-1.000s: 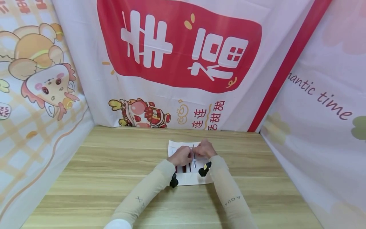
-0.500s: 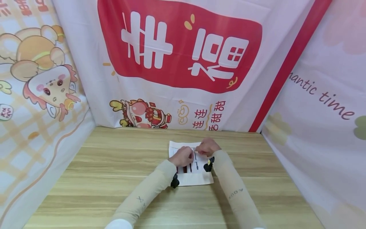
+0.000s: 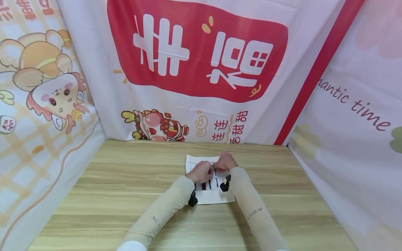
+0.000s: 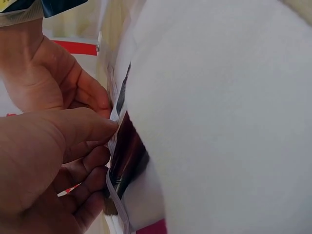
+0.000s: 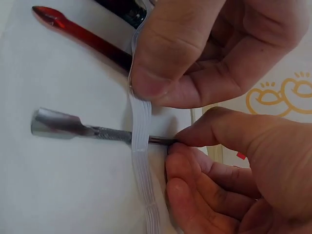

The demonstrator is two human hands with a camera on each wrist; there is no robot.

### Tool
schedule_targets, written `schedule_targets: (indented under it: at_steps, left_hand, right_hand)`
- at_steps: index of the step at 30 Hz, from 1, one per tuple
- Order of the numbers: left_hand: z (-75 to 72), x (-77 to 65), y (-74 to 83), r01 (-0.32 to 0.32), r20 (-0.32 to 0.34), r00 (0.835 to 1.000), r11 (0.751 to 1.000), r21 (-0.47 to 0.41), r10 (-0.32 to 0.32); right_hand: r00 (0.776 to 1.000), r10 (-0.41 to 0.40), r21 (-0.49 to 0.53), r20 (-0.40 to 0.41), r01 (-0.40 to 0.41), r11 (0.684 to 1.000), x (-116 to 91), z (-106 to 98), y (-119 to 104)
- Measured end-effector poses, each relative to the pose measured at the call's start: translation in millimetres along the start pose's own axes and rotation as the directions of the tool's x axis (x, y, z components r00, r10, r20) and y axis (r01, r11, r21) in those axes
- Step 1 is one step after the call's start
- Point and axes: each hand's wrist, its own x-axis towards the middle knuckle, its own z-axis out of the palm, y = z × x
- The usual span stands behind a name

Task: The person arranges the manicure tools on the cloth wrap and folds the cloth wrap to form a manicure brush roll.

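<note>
A white tool case (image 3: 215, 198) lies opened out on the wooden table under both hands. My left hand (image 3: 201, 171) pinches the white elastic band (image 5: 141, 156) that runs across the case, thumb on top. My right hand (image 3: 225, 163) pinches one end of a metal cuticle pusher (image 5: 58, 124) between thumb and fingers. The pusher passes beneath the band, its broad scoop-shaped tip on the far side from the right fingers. Beside it, a tool with a glossy red handle (image 5: 83, 36) also runs under the band. Dark-handled brushes (image 4: 127, 156) show close to the left fingers.
Bare wooden tabletop (image 3: 141, 167) surrounds the case. Printed cloth hangs behind it (image 3: 201, 118) and along both sides. A white flap (image 4: 219, 122) of the case fills much of the left wrist view. Black wrist cameras sit on both wrists.
The right hand shifted right, baring more of the metal tools, then came back left to the pusher's end beside the left hand. The left hand has stayed nearly still.
</note>
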Motion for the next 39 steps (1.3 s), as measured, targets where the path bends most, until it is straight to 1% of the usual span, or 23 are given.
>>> schedule_targets:
  at_steps: [3, 6, 7, 10, 12, 13, 15, 17, 18, 19, 20, 21, 22, 23, 25, 26, 27, 29, 31, 33, 36, 38, 39]
  left_hand:
    - [3.4, 0.3, -0.5, -0.011, -0.02, 1.0, 0.999, 0.03, 0.012]
    - [-1.6, -3.8, 6.8, -0.004, -0.02, 1.0, 0.999, 0.043, 0.005]
    - [-1.1, -5.1, 7.2, -0.015, -0.032, 0.999, 0.998, 0.054, 0.017]
    - [-16.4, -14.9, 25.7, 0.009, 0.004, 1.0, 0.999, 0.031, -0.009]
    - [-22.8, -19.3, 34.2, 0.031, 0.026, 0.999, 0.999, 0.019, -0.031]
    - [-21.1, -19.0, 32.2, 0.014, 0.02, 1.0, 0.999, 0.029, -0.015]
    - [-20.1, -18.2, 29.1, 0.019, 0.032, 0.999, 0.999, 0.03, -0.02]
    - [-12.0, -12.3, 18.4, 0.005, 0.015, 1.0, 0.999, 0.048, -0.006]
    - [-10.6, -10.1, 16.2, 0.004, 0.015, 1.0, 0.998, 0.059, -0.005]
    - [-6.1, -7.4, 9.3, -0.02, 0.0, 1.0, 0.997, 0.077, 0.02]
    - [-7.8, -7.5, 11.2, -0.015, 0.005, 1.0, 0.997, 0.078, 0.014]
    - [-12.7, -8.9, 18.7, 0.008, 0.02, 1.0, 0.998, 0.069, -0.009]
    - [-14.3, -10.0, 20.7, 0.004, 0.017, 1.0, 0.998, 0.066, -0.005]
    - [-20.9, -14.0, 29.1, 0.02, 0.028, 0.999, 0.998, 0.061, -0.022]
    - [-30.1, -21.2, 40.2, 0.016, 0.024, 1.0, 0.998, 0.067, -0.017]
    - [-37.3, -24.9, 48.2, 0.021, 0.028, 0.999, 0.998, 0.063, -0.023]
    - [-43.7, -28.3, 53.2, 0.007, 0.029, 1.0, 0.998, 0.067, -0.009]
    - [-52.5, -33.9, 55.3, -0.035, 0.012, 0.999, 0.994, 0.102, 0.034]
    - [-61.9, -40.0, 55.1, -0.077, 0.012, 0.997, 0.988, 0.137, 0.076]
    - [-72.0, -47.1, 53.7, -0.101, 0.019, 0.995, 0.98, 0.172, 0.099]
    - [-86.2, -59.6, 50.6, -0.09, 0.039, 0.996, 0.971, 0.22, 0.084]
    - [-93.6, -67.1, 45.2, -0.083, 0.042, 0.996, 0.96, 0.267, 0.074]
    - [-97.0, -70.5, 42.2, -0.074, 0.049, 0.997, 0.953, 0.295, 0.063]
  right_hand:
    - [1.0, 0.007, 0.026, -0.001, -0.007, 1.0, -0.2, 0.6, 1.5]
    - [1.0, 0.007, 0.043, -0.004, -0.006, 0.999, -1.7, 0.8, 2.7]
    - [1.0, 0.01, 0.054, 0.002, -0.01, 0.999, -2.3, 0.7, 3.0]
    - [1.0, 0.017, 0.084, 0.024, -0.019, 0.996, -4.8, 0.2, 3.5]
    - [0.999, 0.02, 0.102, 0.043, -0.024, 0.995, -6.3, -0.2, 3.3]
    - [0.998, 0.023, 0.109, 0.05, -0.028, 0.994, -6.9, -0.4, 3.2]
    - [0.998, 0.024, 0.112, 0.059, -0.031, 0.993, -7.9, -0.9, 3.1]
    - [0.997, 0.027, 0.104, 0.066, -0.034, 0.994, -8.0, -1.2, 3.5]
    - [0.997, 0.027, 0.097, 0.069, -0.033, 0.995, -8.3, -1.9, 3.5]
    - [0.997, 0.025, 0.083, 0.069, -0.031, 0.996, -8.7, -2.8, 3.7]
    - [0.997, 0.025, 0.068, 0.071, -0.029, 0.997, -9.4, -4.0, 4.1]
    - [0.997, 0.02, 0.047, 0.071, -0.023, 0.999, -10.4, -5.8, 4.5]
    - [0.997, 0.005, 0.024, 0.071, -0.007, 1.0, -12.1, -8.1, 5.0]
    - [0.997, -0.014, 0.012, 0.071, 0.014, 1.0, -14.7, -11.2, 5.2]
    - [0.995, -0.07, -0.002, 0.073, 0.07, 0.998, -22.2, -18.8, 5.5]
    - [0.992, -0.104, -0.008, 0.075, 0.105, 0.994, -26.6, -23.1, 5.5]
    - [0.986, -0.148, -0.017, 0.078, 0.15, 0.989, -31.8, -27.9, 5.1]
    - [0.967, -0.237, -0.02, 0.091, 0.24, 0.971, -42.3, -37.1, 3.7]
    - [0.941, -0.326, -0.058, 0.095, 0.332, 0.941, -54.1, -45.5, 2.3]
    - [0.903, -0.418, -0.098, 0.095, 0.426, 0.899, -67.5, -52.8, 2.0]
    - [0.846, -0.527, -0.165, 0.086, 0.533, 0.83, -92.3, -60.8, 5.7]
    - [0.818, -0.569, -0.207, 0.091, 0.574, 0.792, -110.7, -63.8, 10.6]
    - [0.82, -0.564, -0.225, 0.095, 0.57, 0.79, -120.9, -64.9, 13.0]
